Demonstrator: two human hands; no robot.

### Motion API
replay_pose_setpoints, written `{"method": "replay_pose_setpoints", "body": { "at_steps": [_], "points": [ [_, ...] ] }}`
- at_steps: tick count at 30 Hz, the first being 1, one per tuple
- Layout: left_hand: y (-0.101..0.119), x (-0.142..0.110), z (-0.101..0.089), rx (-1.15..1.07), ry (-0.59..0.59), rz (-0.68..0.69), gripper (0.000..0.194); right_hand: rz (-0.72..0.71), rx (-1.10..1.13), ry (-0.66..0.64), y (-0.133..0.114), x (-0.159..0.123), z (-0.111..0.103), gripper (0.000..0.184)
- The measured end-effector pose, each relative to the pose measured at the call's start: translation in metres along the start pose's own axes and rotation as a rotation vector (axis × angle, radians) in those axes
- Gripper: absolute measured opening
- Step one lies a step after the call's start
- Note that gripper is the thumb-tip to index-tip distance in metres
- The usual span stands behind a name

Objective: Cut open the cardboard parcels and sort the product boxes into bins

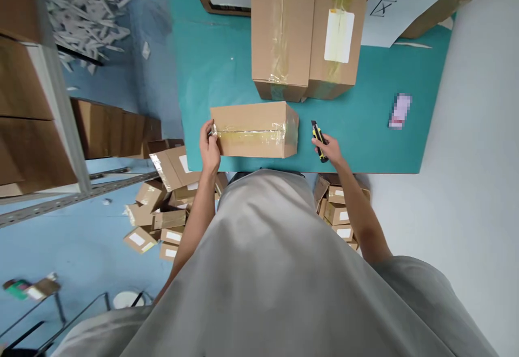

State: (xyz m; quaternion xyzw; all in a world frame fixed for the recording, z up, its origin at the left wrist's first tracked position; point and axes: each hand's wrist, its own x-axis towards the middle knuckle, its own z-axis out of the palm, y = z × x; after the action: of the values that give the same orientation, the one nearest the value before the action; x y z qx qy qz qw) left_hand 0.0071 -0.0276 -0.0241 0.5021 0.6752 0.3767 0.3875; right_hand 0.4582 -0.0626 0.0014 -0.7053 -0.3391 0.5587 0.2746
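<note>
A long brown cardboard box (249,116) lies near the front edge of the teal table, with clear tape running along its top seam and over its right end. My left hand (210,147) grips the box's left end, fingers at the corner and thumb on the near side. To the right of the box, my right hand (329,149) is closed around a black and yellow utility knife (319,136). The knife points away from me and is apart from the box. I cannot tell whether its blade is out.
Two taped cartons (265,32) stand at the table's back, beside a white sign (385,8). A blurred pinkish item (400,111) lies at the right on the teal table (219,59). Small boxes (168,219) are heaped on the floor at left. A metal shelf (65,108) stands further left.
</note>
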Motion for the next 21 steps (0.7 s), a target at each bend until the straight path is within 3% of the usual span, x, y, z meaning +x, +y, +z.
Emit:
{"method": "replay_pose_setpoints", "body": {
  "at_steps": [4, 8, 11, 15, 18, 21],
  "points": [
    [-0.005, 0.008, -0.007, 0.027, 0.012, -0.019, 0.055, 0.102, 0.233, 0.059, 0.007, -0.005, 0.064, 0.058],
    [-0.009, 0.009, -0.008, 0.091, 0.047, -0.04, 0.059, 0.11, 0.279, 0.093, -0.006, -0.012, 0.096, 0.054],
    [-0.015, 0.012, -0.006, 0.097, 0.086, -0.049, 0.063, 0.081, 0.267, 0.123, -0.021, -0.023, 0.097, 0.053],
    [-0.029, 0.019, 0.01, 0.035, 0.036, -0.097, 0.068, -0.012, 0.18, 0.183, -0.049, -0.042, 0.078, 0.051],
    [-0.04, 0.019, 0.035, 0.001, -0.078, -0.18, 0.081, -0.115, 0.076, 0.237, -0.073, -0.053, 0.059, 0.047],
    [-0.048, 0.013, 0.058, 0.001, -0.275, -0.201, 0.098, -0.209, -0.077, 0.268, -0.097, -0.058, 0.049, 0.04]
  ]
}}
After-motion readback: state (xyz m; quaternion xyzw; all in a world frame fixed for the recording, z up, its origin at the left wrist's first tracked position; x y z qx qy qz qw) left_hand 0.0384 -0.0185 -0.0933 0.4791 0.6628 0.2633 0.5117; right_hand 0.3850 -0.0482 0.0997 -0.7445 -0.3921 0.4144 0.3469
